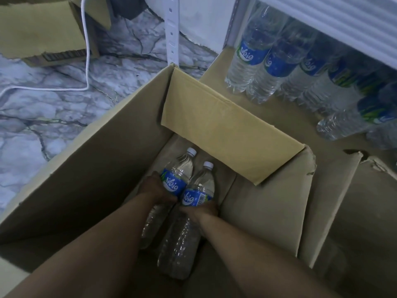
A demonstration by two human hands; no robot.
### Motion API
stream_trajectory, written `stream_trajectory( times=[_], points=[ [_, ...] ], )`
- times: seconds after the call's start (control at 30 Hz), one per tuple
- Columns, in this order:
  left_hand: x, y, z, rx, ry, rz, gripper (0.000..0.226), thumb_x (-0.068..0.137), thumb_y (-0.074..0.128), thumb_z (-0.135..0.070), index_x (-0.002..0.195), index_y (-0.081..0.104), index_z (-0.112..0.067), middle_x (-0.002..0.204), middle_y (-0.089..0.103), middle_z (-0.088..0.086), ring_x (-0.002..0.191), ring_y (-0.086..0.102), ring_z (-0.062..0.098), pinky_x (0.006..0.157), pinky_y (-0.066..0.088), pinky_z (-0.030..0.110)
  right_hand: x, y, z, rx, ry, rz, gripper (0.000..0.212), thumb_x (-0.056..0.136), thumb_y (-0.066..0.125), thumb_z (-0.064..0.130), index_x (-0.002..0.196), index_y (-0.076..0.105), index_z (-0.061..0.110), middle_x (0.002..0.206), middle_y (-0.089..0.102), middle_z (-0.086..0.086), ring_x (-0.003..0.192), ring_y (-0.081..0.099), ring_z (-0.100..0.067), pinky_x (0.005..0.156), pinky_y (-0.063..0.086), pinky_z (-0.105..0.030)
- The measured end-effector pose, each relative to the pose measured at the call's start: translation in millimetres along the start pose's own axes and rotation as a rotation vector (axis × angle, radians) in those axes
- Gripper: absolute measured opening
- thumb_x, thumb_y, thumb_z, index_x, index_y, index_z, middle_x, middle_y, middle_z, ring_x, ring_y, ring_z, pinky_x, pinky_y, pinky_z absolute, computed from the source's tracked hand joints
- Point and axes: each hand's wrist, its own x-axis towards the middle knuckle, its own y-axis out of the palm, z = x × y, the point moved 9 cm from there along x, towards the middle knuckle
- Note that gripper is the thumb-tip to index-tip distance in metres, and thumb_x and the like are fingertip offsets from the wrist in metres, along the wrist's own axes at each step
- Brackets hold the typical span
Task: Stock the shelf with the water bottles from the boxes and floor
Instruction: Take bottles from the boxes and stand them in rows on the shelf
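Two clear water bottles with blue labels and white caps lie side by side inside a big open cardboard box [90, 168]. My left hand [155, 188] is wrapped around the middle of the left bottle [178, 168]. My right hand [204, 210] grips the right bottle [200, 186] just below its label. Both arms reach down into the box. At the upper right, several matching bottles [277, 61] stand in a row on the low shelf [214, 69], under a white shelf board [343, 20].
One box flap [225, 125] folds inward over the bottle caps. A second cardboard box [43, 33] sits at the upper left on the marble-patterned floor [53, 104], with a white cable [86, 50] trailing past it. A white perforated shelf post [171, 29] stands behind the box.
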Motion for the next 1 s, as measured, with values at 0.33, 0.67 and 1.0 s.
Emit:
stream_trajectory(
  times=[0.33, 0.67, 1.0],
  points=[
    [-47, -59, -13, 0.021, -0.099, 0.020, 0.102, 0.032, 0.075, -0.064, 0.126, 0.059, -0.025, 0.127, 0.063, 0.002, 0.108, 0.064, 0.019, 0.092, 0.051, 0.026, -61, 10, 53, -0.251, -0.106, 0.290, 0.108, 0.057, 0.090, 0.040, 0.146, 0.037, 0.011, 0.132, 0.057, -0.008, 0.118, 0.058, -0.024, 0.087, 0.047, -0.034],
    [-122, -98, 17, -0.274, -0.200, -0.015, 0.058, 0.049, 0.094, -0.035, 0.094, 0.068, -0.009, 0.089, 0.071, 0.012, 0.080, 0.070, 0.027, 0.077, 0.059, 0.040, -115, -3, 70, -0.247, -0.309, 0.244, 0.102, 0.036, 0.089, 0.029, 0.128, 0.047, 0.018, 0.106, 0.065, -0.001, 0.094, 0.064, -0.015, 0.083, 0.057, -0.031],
    [-196, -127, 11, -0.339, -0.250, 0.161, 0.057, 0.065, 0.081, -0.049, 0.099, 0.066, -0.006, 0.067, 0.073, 0.012, 0.064, 0.071, 0.027, 0.057, 0.057, 0.032, -165, -15, 85, -0.394, -0.358, 0.369, 0.060, 0.065, 0.088, 0.024, 0.118, 0.061, 0.013, 0.090, 0.066, -0.002, 0.062, 0.060, -0.009, 0.034, 0.040, -0.012]
  ],
)
